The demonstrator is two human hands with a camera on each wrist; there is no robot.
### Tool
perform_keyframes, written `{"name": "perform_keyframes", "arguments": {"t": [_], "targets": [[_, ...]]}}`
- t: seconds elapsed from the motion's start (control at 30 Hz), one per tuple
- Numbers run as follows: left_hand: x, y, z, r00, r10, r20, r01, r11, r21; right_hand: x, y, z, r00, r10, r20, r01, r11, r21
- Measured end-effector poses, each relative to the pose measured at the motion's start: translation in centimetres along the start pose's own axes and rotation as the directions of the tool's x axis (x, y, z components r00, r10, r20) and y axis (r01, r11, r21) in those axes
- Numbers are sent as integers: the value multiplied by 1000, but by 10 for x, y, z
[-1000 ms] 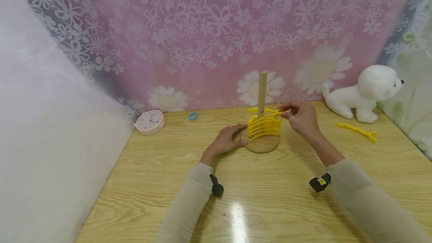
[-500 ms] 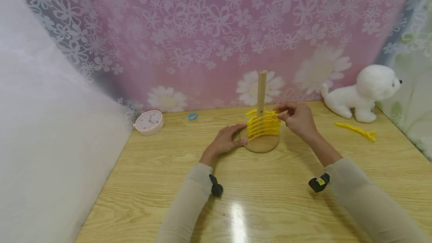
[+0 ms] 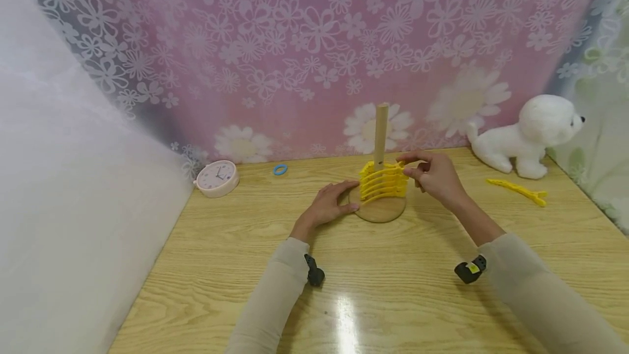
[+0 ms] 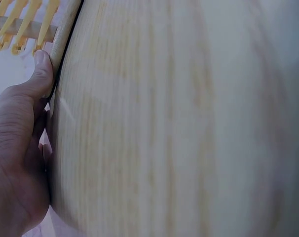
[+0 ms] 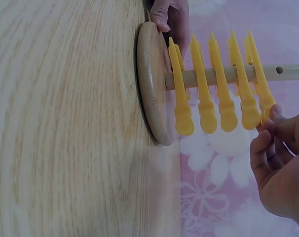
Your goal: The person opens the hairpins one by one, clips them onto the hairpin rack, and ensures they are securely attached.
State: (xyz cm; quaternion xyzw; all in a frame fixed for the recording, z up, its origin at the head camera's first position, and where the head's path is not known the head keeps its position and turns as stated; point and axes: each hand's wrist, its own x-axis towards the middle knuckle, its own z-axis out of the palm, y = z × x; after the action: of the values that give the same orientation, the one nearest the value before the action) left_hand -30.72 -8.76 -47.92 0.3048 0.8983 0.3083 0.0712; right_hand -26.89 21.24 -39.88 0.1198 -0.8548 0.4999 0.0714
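Note:
A wooden post [image 3: 381,135] stands upright on a round wooden base [image 3: 380,213]. Several yellow hair clips [image 5: 228,118] are clamped across the post in a stack. My right hand [image 3: 439,178] pinches the broad end of the topmost hair clip [image 5: 261,79] between thumb and fingers; that clip straddles the post, its two arms on either side. At the left rim of the base, my left hand [image 3: 325,204] holds the edge, with its thumb [image 4: 40,74] in front and the other fingers reaching round the back.
To the right lies a loose yellow hair clip [image 3: 521,192] on the wooden table [image 3: 236,277], in front of a white plush dog [image 3: 521,138]. A pink clock [image 3: 217,178] and a blue ring [image 3: 280,170] are at the back left. A floral curtain [image 3: 314,59] hangs behind.
The topmost hair clip's arms, spread apart earlier, have come together around the post. That clip has settled lower, near the one below. My left hand has stayed at the base.

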Motion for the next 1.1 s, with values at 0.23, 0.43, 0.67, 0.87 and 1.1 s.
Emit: {"name": "perform_keyframes", "arguments": {"t": [0.23, 0.43, 0.67, 0.87, 1.1], "targets": [[0, -3, 3, 1000, 2, 1, -2, 1000, 7, -3, 4, 0, 999, 2, 49, -6, 997, 81], [0, -3, 3, 1000, -14, -2, 14, 1000, 6, -4, 4, -1, 998, -16, 57, 9, 993, 118], [1, -8, 6, 1000, -4, -7, 4, 1000, 0, -8, 5, -5, 998, -32, 44, 25, 986, 165], [1, -7, 5, 1000, -2, -10, 2, 1000, 1, -14, 8, -17, 999, -17, 27, 11, 978, 207], [0, -2, 2, 1000, -1, 2, 1, 1000, -1, -28, 28, -38, 1000, 4, 10, -6, 977, 214]]}}
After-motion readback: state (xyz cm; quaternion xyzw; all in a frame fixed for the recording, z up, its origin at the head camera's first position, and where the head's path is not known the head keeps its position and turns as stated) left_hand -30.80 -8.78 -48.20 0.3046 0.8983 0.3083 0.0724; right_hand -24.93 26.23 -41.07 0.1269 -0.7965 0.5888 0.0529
